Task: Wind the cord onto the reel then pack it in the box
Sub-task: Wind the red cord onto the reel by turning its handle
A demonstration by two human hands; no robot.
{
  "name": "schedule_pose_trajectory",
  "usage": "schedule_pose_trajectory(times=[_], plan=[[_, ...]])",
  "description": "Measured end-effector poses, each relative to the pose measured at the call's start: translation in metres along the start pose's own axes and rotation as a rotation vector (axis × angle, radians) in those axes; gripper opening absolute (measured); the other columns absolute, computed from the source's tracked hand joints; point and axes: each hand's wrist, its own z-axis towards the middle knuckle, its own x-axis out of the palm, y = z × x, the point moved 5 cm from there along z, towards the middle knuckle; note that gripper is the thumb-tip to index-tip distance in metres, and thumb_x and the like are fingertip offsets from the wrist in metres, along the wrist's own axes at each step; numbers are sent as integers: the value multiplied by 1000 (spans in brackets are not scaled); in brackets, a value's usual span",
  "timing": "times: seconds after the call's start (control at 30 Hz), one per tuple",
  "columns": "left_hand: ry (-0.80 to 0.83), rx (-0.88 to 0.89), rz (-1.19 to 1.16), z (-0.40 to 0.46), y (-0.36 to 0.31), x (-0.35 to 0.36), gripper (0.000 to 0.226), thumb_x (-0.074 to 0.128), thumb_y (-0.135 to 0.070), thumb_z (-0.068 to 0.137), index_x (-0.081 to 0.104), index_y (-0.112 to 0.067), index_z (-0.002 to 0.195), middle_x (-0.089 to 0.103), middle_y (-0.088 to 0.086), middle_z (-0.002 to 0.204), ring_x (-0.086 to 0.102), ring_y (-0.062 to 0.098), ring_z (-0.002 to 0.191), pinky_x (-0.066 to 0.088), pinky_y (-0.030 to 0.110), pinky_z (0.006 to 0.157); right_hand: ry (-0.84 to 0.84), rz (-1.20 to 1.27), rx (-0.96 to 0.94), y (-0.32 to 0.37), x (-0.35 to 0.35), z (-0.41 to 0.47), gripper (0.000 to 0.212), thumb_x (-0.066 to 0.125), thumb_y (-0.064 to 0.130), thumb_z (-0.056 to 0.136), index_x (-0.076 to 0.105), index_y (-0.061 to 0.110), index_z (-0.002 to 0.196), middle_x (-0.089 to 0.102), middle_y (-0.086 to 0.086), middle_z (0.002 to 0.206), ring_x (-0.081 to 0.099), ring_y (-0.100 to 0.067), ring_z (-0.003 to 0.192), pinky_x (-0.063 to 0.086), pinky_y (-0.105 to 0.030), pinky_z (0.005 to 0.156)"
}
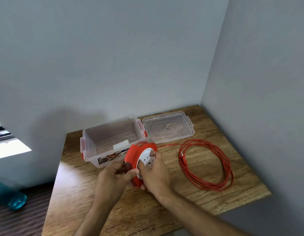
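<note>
I hold a red cord reel [134,155] with a white socket face above the wooden table [79,188]. My right hand [154,172] grips the white socket side. My left hand [113,176] grips the reel's dark red left side, fingers curled at its lower edge. A long red cord [206,164] lies in loose coils on the table to the right, and one strand runs from the coils back to the reel. Behind the reel stands a clear plastic box [112,142] with red clips, open and with nothing in it.
The box's clear lid [167,127] lies flat on the table to the right of the box, near the wall corner. Walls close in the table at the back and right. A teal object [13,196] sits on the floor at the left.
</note>
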Motion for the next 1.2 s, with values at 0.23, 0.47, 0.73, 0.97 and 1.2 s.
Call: schedule_pose_trajectory(times=[0.23, 0.47, 0.73, 0.97, 1.2], plan=[[4, -133, -127, 13, -1, -12, 23, 79, -27, 85, 79, -46, 72, 82, -8, 71, 79, 21, 56, 61, 28, 44, 167, -977, -858, 16, -35, -8, 58, 59, 21, 95, 38, 35, 147, 51, -11, 147, 70, -35, 85, 54, -39, 61], [226, -244, -34, 42, -2, -22, 21, 73, -31, 90, 86, -22, 76, 83, 10, 74, 78, 32, 58, 58, 30, 40, 518, -1293, -1382, 16, -43, -6, 57, 64, 26, 98, 38, 39, 146, 43, -23, 148, 70, -39, 86, 59, -39, 48], [369, -240, 114, 65, -12, -20, 28, 71, -33, 92, 85, -21, 71, 84, 2, 76, 80, 19, 69, 59, 26, 50, 562, -1290, -1087, 23, -29, 28, 38, 55, 38, 100, 55, 29, 137, 54, -14, 110, 66, -38, 82, 55, -45, 60], [285, -148, 93, 66, -12, -16, 22, 73, -28, 91, 83, -28, 71, 83, -6, 77, 79, 13, 66, 57, 25, 43, 321, -1344, -1186, 16, -15, 13, 62, 72, 43, 88, 42, 40, 143, 55, -22, 136, 68, -44, 83, 60, -51, 58], [147, -49, -66, 45, -7, 4, 19, 75, -18, 89, 82, -30, 78, 80, -5, 88, 78, 17, 75, 60, 43, 75, -163, -126, -55, -1, -27, 20, 64, 63, 71, 71, 42, 35, 119, 74, -3, 99, 72, -24, 74, 49, -30, 57]])
